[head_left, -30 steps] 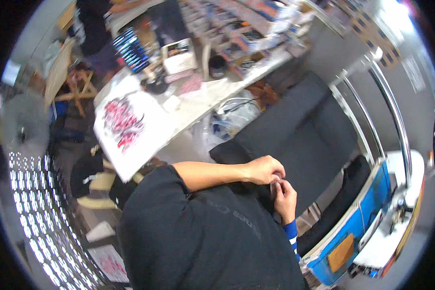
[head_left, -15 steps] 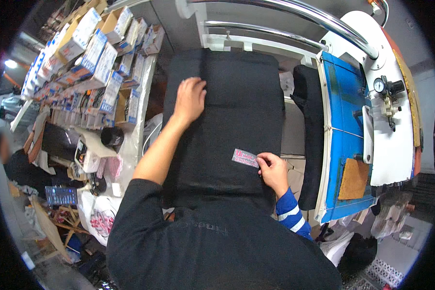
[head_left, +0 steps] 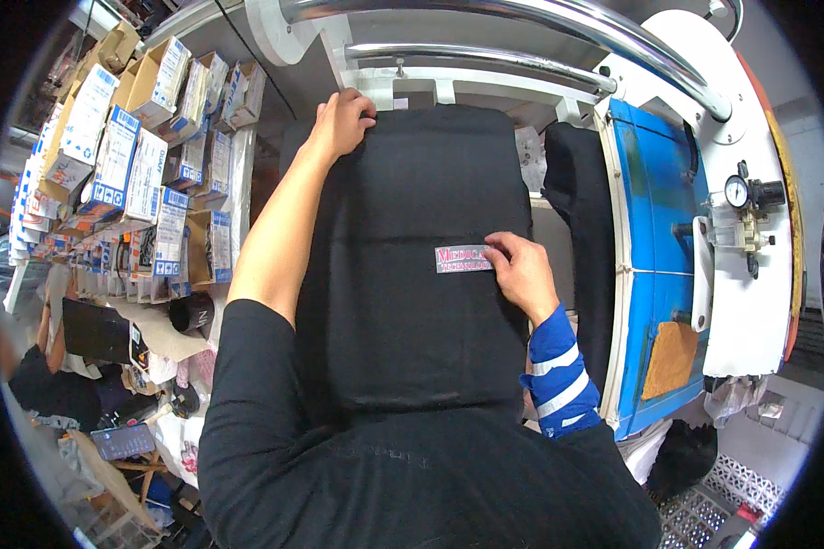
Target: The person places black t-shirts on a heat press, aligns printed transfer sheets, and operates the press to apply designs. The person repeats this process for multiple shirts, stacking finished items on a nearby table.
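A black cloth (head_left: 403, 320) lies spread over a padded platen in front of me. My left hand (head_left: 343, 123) rests at its upper left corner, fingers slightly bent and apart. Toward the right of the cloth, my right hand (head_left: 520, 274) pinches the right end of a small clear rectangular label (head_left: 458, 260) with red lettering, lying nearly level against the fabric. A blue sleeve with white stripes covers my right forearm.
Chrome bars (head_left: 485, 59) cross behind the platen. At right are a blue panel (head_left: 650, 210) and a pressure gauge (head_left: 736, 190). Stacked boxes (head_left: 156, 165) fill the left shelving; below them a person (head_left: 46, 384) is beside a cluttered bench.
My view has swung toward the platen. My hands, together a second ago, are apart: the left moved to the upper edge, the right raised the label from lower on the cloth and levelled it.
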`<state>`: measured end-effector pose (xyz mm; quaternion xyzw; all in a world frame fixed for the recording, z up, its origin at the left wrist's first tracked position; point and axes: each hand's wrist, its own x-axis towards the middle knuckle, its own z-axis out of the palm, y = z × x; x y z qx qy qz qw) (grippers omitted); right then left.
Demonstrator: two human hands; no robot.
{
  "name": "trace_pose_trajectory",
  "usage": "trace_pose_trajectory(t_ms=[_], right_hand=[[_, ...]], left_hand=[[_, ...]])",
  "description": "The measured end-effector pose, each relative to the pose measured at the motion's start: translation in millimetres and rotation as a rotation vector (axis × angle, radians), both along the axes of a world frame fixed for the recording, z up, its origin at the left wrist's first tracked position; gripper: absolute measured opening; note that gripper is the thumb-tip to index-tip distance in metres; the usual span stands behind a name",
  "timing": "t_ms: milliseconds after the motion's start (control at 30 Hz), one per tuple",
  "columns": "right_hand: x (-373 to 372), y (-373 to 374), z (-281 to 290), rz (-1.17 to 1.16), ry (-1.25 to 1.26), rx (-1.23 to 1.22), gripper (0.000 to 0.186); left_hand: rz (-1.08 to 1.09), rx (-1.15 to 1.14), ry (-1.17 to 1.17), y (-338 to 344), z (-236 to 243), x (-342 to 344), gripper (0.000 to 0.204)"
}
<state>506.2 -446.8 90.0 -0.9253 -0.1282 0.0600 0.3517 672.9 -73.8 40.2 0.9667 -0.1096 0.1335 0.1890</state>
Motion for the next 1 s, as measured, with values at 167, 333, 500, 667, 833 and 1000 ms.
trace_pose_trajectory(t_ms=[167,333,500,667,833,1000], right_hand=[[-1.4,2.2,-7.4,0.009,-0.085,0.015,0.02],[27.9,5.9,11.4,-0.097,0.1,0.104,0.021],[87.5,9.9,-15.4,-0.167,-0.077,0.057,0.021],[104.4,22.8,-25.1,-0.124,-0.241,-0.126,0.026],[47.9,22.7,-29.7,0.012,-0.454,-0.238,0.037],[31.6,23.2,-44.9,0.034,-0.506,-0.253,0.044]], left_hand=[[0.06,0.041,-0.055,0.9,-18.2,16.5,0.01],[0.094,-0.093,-0.238,-12.3,-0.1,-5.3,0.008],[-0.057,-0.245,-0.189,-55.4,24.6,-75.2,0.008],[-0.168,-0.201,-0.185,-118.8,13.9,-115.1,0.022],[-0.022,-0.101,-0.239,-122.9,1.6,-47.2,0.033],[0.024,0.046,0.056,-121.7,8.0,-24.1,0.039]])
